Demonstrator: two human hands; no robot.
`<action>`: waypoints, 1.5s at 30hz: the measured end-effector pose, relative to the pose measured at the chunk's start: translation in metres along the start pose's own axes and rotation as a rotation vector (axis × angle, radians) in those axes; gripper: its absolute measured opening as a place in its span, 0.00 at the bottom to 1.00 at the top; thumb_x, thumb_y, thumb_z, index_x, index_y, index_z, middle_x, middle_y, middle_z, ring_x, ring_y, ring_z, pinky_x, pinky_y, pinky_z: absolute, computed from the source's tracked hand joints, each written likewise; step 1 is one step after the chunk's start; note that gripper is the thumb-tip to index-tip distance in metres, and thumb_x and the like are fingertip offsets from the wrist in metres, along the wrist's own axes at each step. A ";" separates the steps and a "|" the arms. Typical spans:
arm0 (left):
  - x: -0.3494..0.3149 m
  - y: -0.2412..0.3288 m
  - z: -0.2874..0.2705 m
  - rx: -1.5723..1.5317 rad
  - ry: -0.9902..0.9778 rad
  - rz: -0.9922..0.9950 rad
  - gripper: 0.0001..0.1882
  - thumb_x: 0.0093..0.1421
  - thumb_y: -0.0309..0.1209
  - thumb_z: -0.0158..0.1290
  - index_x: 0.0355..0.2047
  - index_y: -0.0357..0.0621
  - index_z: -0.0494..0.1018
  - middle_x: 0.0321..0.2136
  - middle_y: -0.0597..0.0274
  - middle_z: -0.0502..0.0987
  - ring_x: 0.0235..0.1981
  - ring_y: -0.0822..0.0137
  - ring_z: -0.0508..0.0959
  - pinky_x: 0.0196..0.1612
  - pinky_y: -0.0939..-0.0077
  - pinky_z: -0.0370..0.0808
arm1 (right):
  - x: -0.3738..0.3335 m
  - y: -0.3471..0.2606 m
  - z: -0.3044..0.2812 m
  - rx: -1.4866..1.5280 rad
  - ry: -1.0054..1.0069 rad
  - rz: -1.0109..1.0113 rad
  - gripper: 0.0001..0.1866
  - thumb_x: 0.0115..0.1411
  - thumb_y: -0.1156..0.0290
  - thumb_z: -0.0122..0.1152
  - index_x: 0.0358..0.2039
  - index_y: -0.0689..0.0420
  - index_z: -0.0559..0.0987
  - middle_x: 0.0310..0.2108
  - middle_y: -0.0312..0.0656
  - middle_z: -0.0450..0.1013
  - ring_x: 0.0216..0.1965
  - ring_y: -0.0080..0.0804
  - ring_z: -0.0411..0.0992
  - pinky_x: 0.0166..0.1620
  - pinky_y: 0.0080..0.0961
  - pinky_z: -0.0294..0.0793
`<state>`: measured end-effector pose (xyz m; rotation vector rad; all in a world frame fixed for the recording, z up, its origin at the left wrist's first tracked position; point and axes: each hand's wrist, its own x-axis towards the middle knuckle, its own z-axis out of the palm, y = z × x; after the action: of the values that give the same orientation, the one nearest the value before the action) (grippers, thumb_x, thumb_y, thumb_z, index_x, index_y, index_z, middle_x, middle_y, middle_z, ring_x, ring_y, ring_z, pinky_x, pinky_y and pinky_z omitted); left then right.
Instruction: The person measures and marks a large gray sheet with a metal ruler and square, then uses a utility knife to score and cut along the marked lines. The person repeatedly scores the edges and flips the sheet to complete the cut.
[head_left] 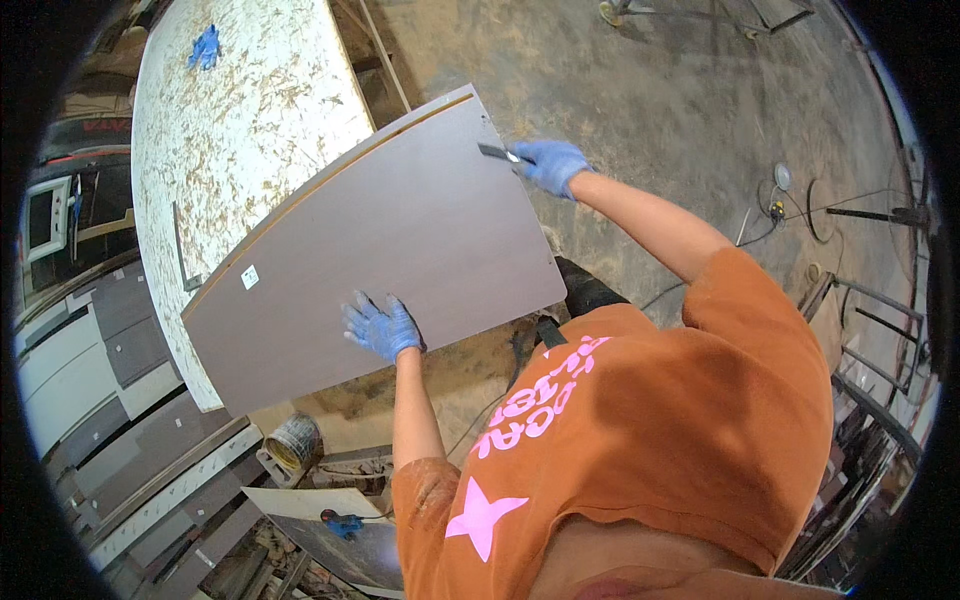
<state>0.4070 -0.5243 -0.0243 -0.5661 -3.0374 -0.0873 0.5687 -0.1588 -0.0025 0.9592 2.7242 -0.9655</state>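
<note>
A large grey panel (380,230) with one long curved edge lies partly over the table and sticks out toward me. A brown-orange strip (340,172) runs along that curved edge, and a small white label (250,277) is stuck on the face. My left hand (381,326), in a blue glove, rests on the panel with its fingers spread. Also gloved in blue, my right hand (550,167) is closed round a flat tool with a dark end (494,152) at the panel's right edge. Its exact kind is too small to tell.
The panel's white, stained table (270,100) carries a crumpled blue glove (205,47) and a dark angled bar (183,250). Stacked boards (130,345) fill the lower left, near a bucket (293,440). Cables and a round lamp-like thing (782,178) lie on the floor at right.
</note>
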 end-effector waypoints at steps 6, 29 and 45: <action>0.001 -0.001 0.003 0.017 0.010 0.009 0.36 0.58 0.48 0.50 0.64 0.50 0.57 0.66 0.45 0.51 0.68 0.51 0.50 0.68 0.48 0.39 | 0.055 -0.013 -0.036 0.008 -0.080 0.095 0.18 0.61 0.52 0.49 0.48 0.44 0.75 0.42 0.45 0.76 0.43 0.49 0.73 0.44 0.43 0.71; 0.000 0.001 0.001 0.032 -0.003 -0.006 0.35 0.58 0.46 0.51 0.63 0.48 0.58 0.65 0.46 0.52 0.67 0.51 0.50 0.68 0.49 0.39 | 0.138 0.056 -0.034 0.073 0.124 0.196 0.25 0.58 0.51 0.56 0.47 0.58 0.74 0.36 0.49 0.77 0.36 0.46 0.75 0.39 0.37 0.73; 0.000 0.004 -0.004 -0.007 -0.026 0.014 0.35 0.58 0.46 0.50 0.63 0.44 0.58 0.66 0.44 0.52 0.67 0.50 0.50 0.68 0.48 0.39 | 0.051 0.042 0.019 -0.084 0.222 -0.271 0.15 0.61 0.51 0.50 0.37 0.46 0.76 0.30 0.44 0.77 0.34 0.52 0.74 0.38 0.44 0.71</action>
<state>0.4090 -0.5211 -0.0196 -0.5931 -3.0591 -0.0912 0.5509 -0.1177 -0.0541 0.7361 3.1153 -0.8159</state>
